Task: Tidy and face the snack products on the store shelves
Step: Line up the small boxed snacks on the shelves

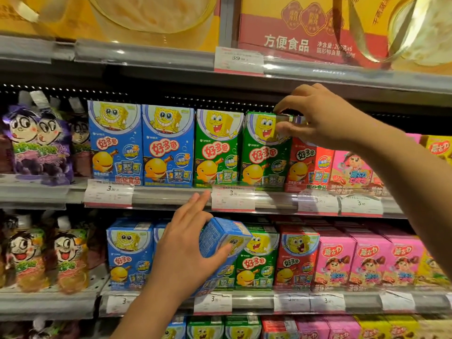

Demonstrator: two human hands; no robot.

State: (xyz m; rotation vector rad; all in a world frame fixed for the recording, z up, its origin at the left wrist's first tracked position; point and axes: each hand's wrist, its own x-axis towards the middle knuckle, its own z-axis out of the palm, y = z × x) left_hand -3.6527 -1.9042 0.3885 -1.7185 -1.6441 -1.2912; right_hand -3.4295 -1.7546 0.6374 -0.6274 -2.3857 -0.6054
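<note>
bright, even store light from above. white glare streaks run along the clear price strip (pixel 171 194) and the glossy pouches (pixel 39 143) at the left of the frame. edges bow outward from the wide lens; corners and the bottom row look soft and blurred.

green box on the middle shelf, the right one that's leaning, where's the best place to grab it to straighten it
Grip the green box at its top corner, from the front and above, where the right hand already pinches it. It stands tall, tilted, with neighbours close on both sides, so only its top and front are open. The left hand holds a blue box.
</note>
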